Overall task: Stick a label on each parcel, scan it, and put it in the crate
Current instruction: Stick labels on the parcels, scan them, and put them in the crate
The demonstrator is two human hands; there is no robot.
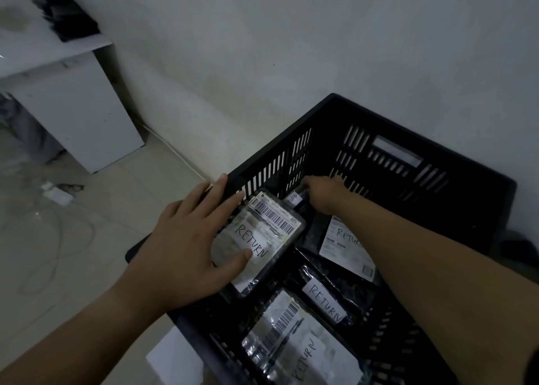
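Head view: left hand (186, 247) lies flat on a clear-wrapped parcel (272, 224) marked RETURN, fingers straight and spread, thumb on the label. That parcel leans against the left wall of the black crate (423, 139). Right hand (326, 193) is deep in the far corner, touching a small dark parcel (296, 199); its fingers are hidden, so I can't tell the grip. Three more labelled parcels (323, 300) lie on the crate floor.
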